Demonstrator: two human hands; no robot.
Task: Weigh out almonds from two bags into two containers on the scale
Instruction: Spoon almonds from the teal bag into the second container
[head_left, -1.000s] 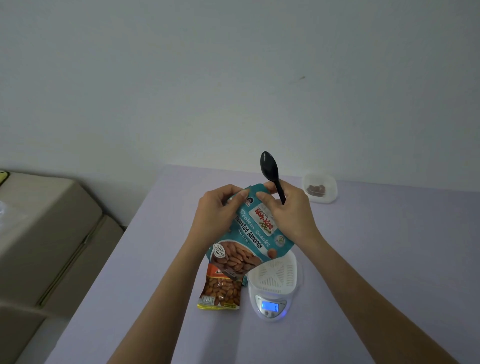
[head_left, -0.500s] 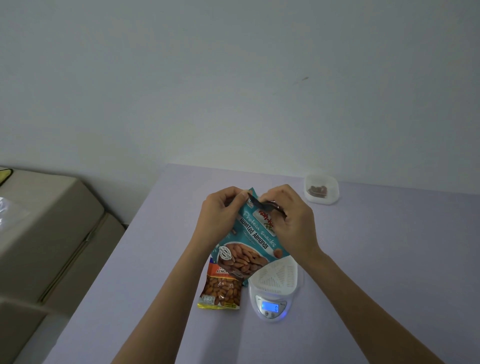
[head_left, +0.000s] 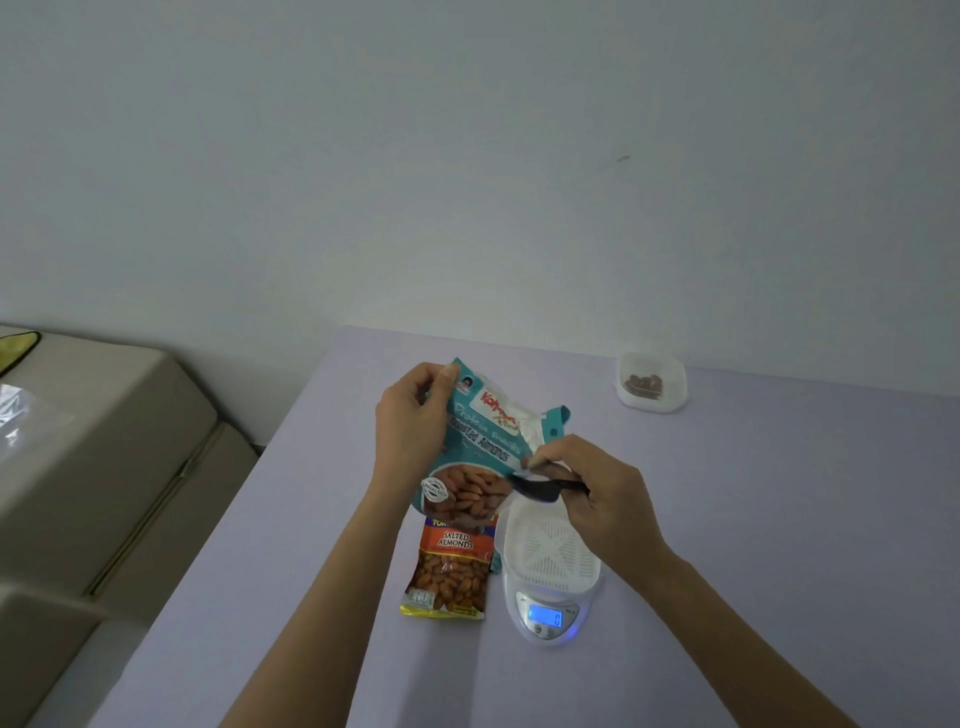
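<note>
My left hand (head_left: 410, 426) grips the left top edge of a teal bag of roasted almonds (head_left: 480, 452), held up above the table. My right hand (head_left: 592, 493) pinches the torn right part of the bag's top and also holds a black plastic spoon (head_left: 540, 488), which lies roughly level. The bag's top looks torn open. Below, a white empty container (head_left: 550, 553) sits on a small white scale (head_left: 545, 618) whose blue display reads 0. An orange bag of salted almonds (head_left: 452, 569) lies flat left of the scale.
A second clear container (head_left: 652, 387) with a few almonds stands at the far right of the lilac table (head_left: 779, 519). Beige furniture (head_left: 93, 467) stands to the left of the table. A pale wall rises behind.
My right hand has pulled down and to the right, tearing the teal bag's top open. The spoon has swung from upright to level. My left hand has stayed on the bag's left corner.
</note>
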